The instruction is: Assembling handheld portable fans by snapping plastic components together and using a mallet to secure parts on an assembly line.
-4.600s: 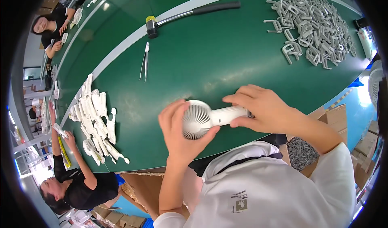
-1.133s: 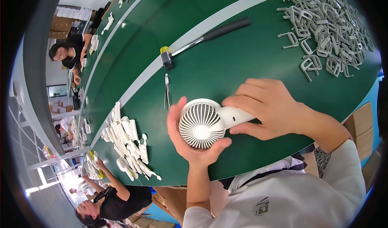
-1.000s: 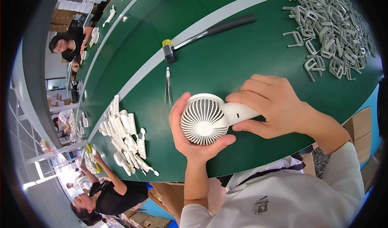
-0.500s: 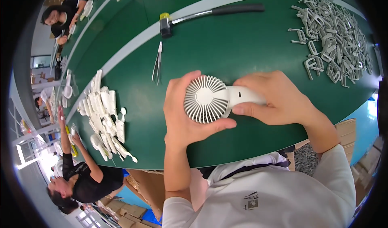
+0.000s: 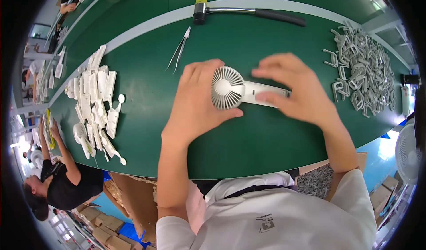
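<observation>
A white handheld fan (image 5: 265, 94) with a round ribbed grille lies crosswise in front of me, its handle pointing right. My left hand (image 5: 194, 100) curls round the fan's head from the left, the thumb along its near side. Over the handle, my right hand (image 5: 298, 90) has its fingers and thumb spread apart, slightly blurred, not gripping it. Whether the right thumb touches the handle, I cannot tell. Beyond the fan lie metal tweezers (image 5: 179, 50) with a white end and a mallet (image 5: 248, 11) with a yellow-and-black head and dark grip.
White fan handle parts (image 5: 95, 103) are heaped on the left of the green table (image 5: 248, 148). Grey clip-like pieces (image 5: 368, 70) form a pile at the right. A box of grey pieces (image 5: 315, 181) is below the table edge. A co-worker (image 5: 66, 179) works at the far left.
My right hand has loosened from the fan's handle and its fingers have spread. The left hand still holds the fan's head. The whole view has shifted.
</observation>
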Demonstrator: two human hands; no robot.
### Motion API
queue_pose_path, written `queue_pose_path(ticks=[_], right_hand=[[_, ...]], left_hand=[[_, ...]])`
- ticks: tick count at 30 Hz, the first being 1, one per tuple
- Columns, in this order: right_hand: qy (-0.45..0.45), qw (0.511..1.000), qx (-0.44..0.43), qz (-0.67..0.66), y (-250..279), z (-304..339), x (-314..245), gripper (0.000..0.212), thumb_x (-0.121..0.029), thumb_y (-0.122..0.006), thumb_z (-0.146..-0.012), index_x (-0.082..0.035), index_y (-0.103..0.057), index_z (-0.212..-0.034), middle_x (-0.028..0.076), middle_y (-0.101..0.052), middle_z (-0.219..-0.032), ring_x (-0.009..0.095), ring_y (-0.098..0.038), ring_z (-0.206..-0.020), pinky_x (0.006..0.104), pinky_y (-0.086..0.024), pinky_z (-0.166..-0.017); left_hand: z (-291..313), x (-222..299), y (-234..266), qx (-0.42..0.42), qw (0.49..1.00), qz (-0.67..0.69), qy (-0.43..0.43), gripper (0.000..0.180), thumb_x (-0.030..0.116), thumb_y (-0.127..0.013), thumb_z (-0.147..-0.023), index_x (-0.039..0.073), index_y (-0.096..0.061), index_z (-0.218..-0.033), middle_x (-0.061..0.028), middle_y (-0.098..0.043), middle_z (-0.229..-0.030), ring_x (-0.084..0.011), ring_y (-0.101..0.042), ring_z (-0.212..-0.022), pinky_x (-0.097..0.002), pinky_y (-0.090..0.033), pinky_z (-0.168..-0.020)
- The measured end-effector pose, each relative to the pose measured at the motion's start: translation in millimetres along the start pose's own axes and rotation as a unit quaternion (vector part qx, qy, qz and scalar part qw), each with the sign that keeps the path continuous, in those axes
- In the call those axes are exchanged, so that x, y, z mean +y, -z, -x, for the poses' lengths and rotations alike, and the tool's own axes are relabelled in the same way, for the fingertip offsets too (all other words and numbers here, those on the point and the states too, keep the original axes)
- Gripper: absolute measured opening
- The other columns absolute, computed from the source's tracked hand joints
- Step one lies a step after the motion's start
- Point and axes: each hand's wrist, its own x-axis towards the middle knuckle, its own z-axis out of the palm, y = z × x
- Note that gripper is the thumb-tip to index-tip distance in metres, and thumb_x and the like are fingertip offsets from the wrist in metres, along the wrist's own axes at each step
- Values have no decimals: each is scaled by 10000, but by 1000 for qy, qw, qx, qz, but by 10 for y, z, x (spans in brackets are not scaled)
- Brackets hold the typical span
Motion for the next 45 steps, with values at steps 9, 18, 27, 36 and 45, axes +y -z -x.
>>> queue_pose_path(ticks=[9,18,27,36,45], right_hand=[[21,958,39,285,-140,-1502,808,311,-221,-685,-936,-48,-655,-1193,129,-662,-1166,342,-626,-1083,432,-515,-924],[-183,970,-103,-120,407,-912,-126,165,-182,-623,-1002,-41,-658,-1081,45,-658,-846,117,-604,-729,256,-472,-622],[28,990,-46,-128,448,-47,-273,351,70,-598,-919,1,-722,-1240,94,-674,-822,138,-593,-700,256,-479,-653],[45,990,-33,-132,296,41,-136,294,106,-590,-916,41,-718,-1173,93,-715,-896,142,-602,-719,261,-472,-624],[97,983,13,-157,435,-71,-162,254,-13,-652,-964,-3,-709,-1212,98,-692,-900,92,-572,-671,234,-462,-600]], left_hand=[[-42,-300,-191,62,997,49,14,492,358,-824,-831,23,-673,-1159,-164,-634,-1301,-351,-534,-1230,-445,-412,-1062],[-10,-314,-176,176,984,22,29,337,345,-734,-906,74,-740,-1107,-95,-734,-1117,-346,-571,-1231,-499,-376,-1072],[-20,-348,-319,206,975,69,44,199,274,-720,-902,124,-770,-1021,-43,-762,-993,-326,-596,-1211,-457,-382,-1042],[-33,-331,-370,216,972,78,48,200,286,-733,-888,125,-771,-1001,-45,-762,-984,-313,-609,-1197,-457,-391,-1047],[-40,-328,-352,214,972,75,55,201,291,-740,-876,127,-776,-986,-37,-762,-970,-311,-605,-1196,-446,-388,-1042]])
